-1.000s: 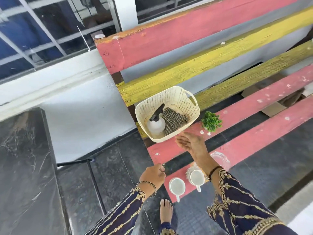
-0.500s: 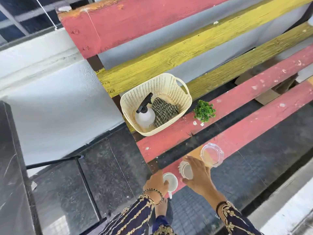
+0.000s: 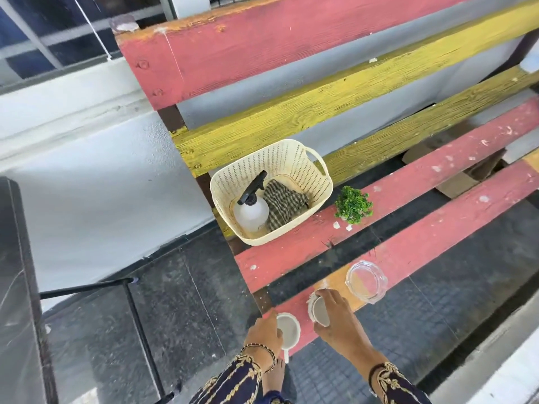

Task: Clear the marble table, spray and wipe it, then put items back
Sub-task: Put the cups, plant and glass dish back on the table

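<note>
Two white cups stand at the near end of the front red bench slat (image 3: 437, 237). My left hand (image 3: 264, 330) grips the left cup (image 3: 290, 330) by its left rim; the cup's handle points toward me. My right hand (image 3: 339, 320) curls round the right cup (image 3: 319, 309) from the right. The dark marble table (image 3: 14, 287) shows only as a strip at the far left edge.
A cream basket (image 3: 320, 182) on the bench holds a white spray bottle (image 3: 250, 212) and a checked cloth (image 3: 284, 204). A small green plant (image 3: 353, 205) sits to its right. A clear glass dish (image 3: 366, 279) lies just beyond my right hand. A black table leg (image 3: 140, 325) stands on the dark floor.
My right hand came back from beside the basket and closed round the right cup. My left hand moved onto the left cup.
</note>
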Available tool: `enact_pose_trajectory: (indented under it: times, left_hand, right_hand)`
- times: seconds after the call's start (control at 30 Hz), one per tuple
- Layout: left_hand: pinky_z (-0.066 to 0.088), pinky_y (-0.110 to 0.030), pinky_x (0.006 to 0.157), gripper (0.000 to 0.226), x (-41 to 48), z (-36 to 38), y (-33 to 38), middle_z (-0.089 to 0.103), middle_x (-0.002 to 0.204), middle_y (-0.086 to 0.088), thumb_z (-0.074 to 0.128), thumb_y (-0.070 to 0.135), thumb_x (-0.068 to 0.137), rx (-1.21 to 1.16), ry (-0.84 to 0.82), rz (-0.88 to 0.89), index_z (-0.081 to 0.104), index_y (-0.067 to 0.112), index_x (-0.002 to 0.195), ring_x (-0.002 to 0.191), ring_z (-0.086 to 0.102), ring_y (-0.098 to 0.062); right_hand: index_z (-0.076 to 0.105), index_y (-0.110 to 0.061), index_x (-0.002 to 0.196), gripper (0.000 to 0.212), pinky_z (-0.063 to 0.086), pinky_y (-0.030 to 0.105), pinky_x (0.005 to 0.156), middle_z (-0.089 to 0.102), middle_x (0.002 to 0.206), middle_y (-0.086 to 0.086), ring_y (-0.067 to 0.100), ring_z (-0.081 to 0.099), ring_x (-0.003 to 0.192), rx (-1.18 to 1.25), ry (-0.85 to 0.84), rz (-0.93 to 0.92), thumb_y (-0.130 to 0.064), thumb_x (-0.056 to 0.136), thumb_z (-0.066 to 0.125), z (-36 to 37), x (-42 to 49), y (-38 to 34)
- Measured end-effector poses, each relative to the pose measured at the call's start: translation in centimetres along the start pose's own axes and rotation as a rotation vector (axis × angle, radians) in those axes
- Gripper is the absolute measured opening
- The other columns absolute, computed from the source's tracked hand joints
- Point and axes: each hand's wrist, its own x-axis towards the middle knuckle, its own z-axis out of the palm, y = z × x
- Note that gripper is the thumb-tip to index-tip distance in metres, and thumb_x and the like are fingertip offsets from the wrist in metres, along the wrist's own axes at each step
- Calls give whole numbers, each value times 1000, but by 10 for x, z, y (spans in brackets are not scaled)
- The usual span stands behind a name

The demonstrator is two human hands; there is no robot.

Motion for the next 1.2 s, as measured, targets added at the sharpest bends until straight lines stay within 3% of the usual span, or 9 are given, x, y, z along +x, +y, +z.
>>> enact_pose_trajectory:
  times: [0.17,0.33,0.5,0.67,0.87,1.1,1.2]
  left_hand:
    - [50,-42,94,40,-39,-36,-15,62,123,-17,42,28,95,-23,101,9,45,13,131,112,61,-37]
    - [57,-41,82,37,-98,-88,-43,68,109,-19,45,33,93,-165,303,-18,55,10,121,95,68,-38]
    - [59,-44,77,34,-171,-125,-99,71,99,-22,47,29,93,-398,451,-52,59,9,118,88,70,-39]
    - [60,-45,70,29,-253,-140,-172,71,87,-24,45,26,92,-509,551,-84,60,4,106,75,70,-41]
    - [57,-42,77,27,-359,-131,-296,73,87,-20,47,27,92,-457,663,-165,60,5,99,79,69,-39]
    - [58,-45,74,24,-452,-94,-469,72,91,-24,47,20,91,-567,721,-291,62,1,96,81,69,-39]
    - [59,-44,77,27,-476,-82,-533,72,94,-24,47,21,91,-608,759,-380,65,7,105,84,69,-41]
  right_hand:
    - [40,-24,148,68,48,30,102,46,145,-6,17,47,128,55,83,-75,-29,88,71,-16,-22,-47]
    - [51,-22,140,69,50,34,99,57,136,-4,20,55,120,116,144,-200,-31,79,81,-36,-51,-117]
    - [57,-12,136,74,48,39,98,63,130,7,31,60,117,121,152,-345,-25,71,90,-33,-84,-198]
    - [54,-16,139,77,47,37,99,61,136,2,25,58,122,94,134,-479,-37,73,88,-10,-134,-283]
    - [50,-30,139,78,52,42,98,63,133,-8,18,60,120,94,43,-575,-47,71,84,54,-215,-390]
    - [39,-43,140,80,50,38,94,58,135,-13,16,56,122,-33,-110,-615,-57,72,77,178,-293,-497]
    - [37,-45,139,78,47,39,93,55,137,-11,16,54,124,-79,-144,-605,-59,73,75,225,-314,-530]
